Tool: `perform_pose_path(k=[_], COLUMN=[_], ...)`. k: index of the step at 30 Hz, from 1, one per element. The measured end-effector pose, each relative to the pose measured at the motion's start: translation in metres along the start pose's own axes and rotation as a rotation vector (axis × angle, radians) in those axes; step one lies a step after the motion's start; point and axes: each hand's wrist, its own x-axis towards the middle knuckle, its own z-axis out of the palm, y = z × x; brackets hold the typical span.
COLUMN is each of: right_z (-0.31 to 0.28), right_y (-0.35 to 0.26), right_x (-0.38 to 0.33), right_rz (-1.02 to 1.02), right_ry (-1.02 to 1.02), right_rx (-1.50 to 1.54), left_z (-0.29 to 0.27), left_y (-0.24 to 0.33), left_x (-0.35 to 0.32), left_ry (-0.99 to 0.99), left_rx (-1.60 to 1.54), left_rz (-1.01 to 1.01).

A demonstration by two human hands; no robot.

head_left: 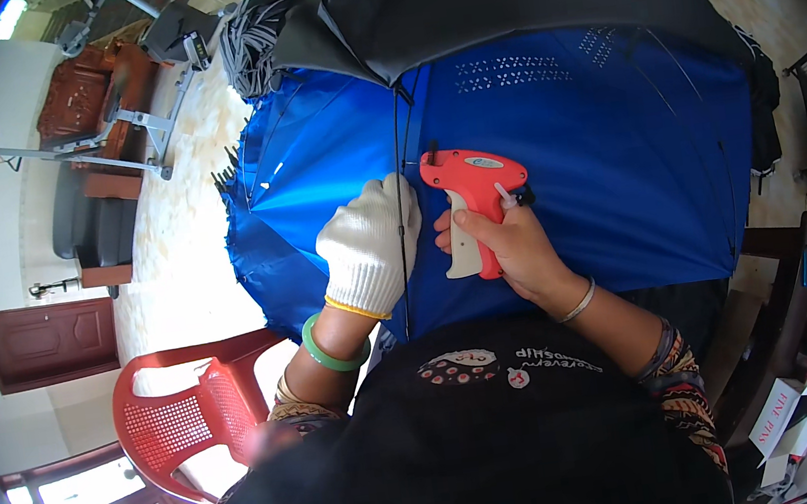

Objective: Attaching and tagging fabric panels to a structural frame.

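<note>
The red plastic tagging gun with a white lever (463,180) was in the right hand (522,249), over the bright blue fabric canopy (595,168), its nose just beside a thin black metal rod (403,237). This step seemed best done by steadying the rod, aiming the nose squarely, and keeping the left fingers out of its line before squeezing. The right grip was wrapped around handle and lever, its forearm angling in from the lower right. The left hand in a white knitted glove (362,242) was curled at the rod, knuckles up; its fingertips were hidden, so what that grip pinched could not be told.
</note>
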Motion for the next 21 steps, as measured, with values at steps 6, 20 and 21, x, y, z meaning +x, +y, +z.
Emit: perform_pose_path(k=[6, 20, 21], right_z=[-0.004, -0.007, -0.009], right_y=[0.002, -0.072, -0.074], right_x=[0.0, -0.06, -0.065], right_rz=[0.002, -0.229, -0.241], right_ry=[-0.001, -0.248, -0.247], right_rx=[-0.032, 0.146, 0.125], left_z=[-0.001, -0.011, -0.025], left_y=[0.004, -0.043, -0.037], left_x=[-0.001, 0.013, 0.004], left_ry=[-0.021, 0.264, 0.459], left_rx=[-0.086, -0.976, -1.044], left_rz=[0.005, -0.335, -0.268])
